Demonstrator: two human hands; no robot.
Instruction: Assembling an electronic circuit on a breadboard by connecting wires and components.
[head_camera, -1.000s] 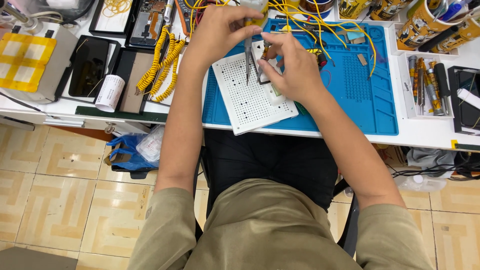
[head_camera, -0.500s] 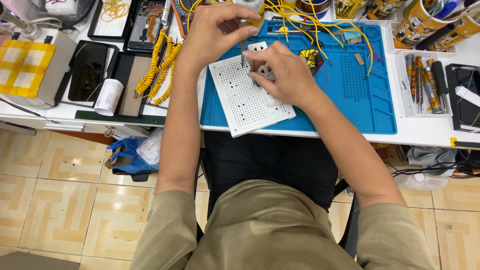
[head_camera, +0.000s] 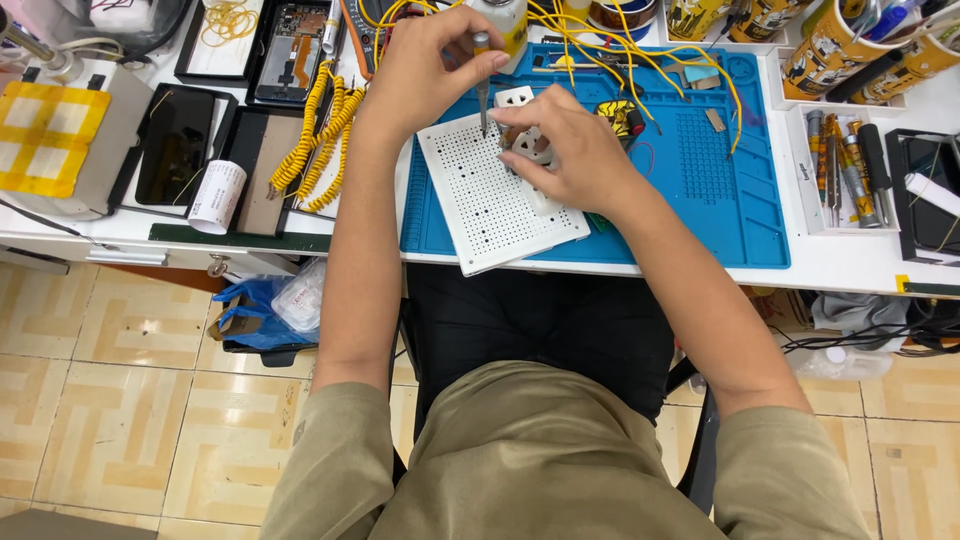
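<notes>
My left hand (head_camera: 432, 62) grips a thin metal tool (head_camera: 482, 95) upright, its tip down near a small white plastic part (head_camera: 523, 140). My right hand (head_camera: 570, 150) holds that white part against a white perforated board (head_camera: 490, 200) lying on a blue work mat (head_camera: 700, 190). The board sits tilted at the mat's left end, its near corner over the bench edge. Most of the white part is hidden under my right fingers.
Yellow wires (head_camera: 620, 30) loop over the mat's far side. Yellow coiled cables (head_camera: 318, 130), a paper roll (head_camera: 217, 196) and dark trays (head_camera: 175, 145) lie left. Screwdrivers in a white tray (head_camera: 845, 165) and printed cups (head_camera: 830, 50) stand right. Below are a black chair (head_camera: 540, 330) and tiled floor.
Both hands shifted slightly toward the near side of the mat. The tool in my left hand now stands more upright over the white part.
</notes>
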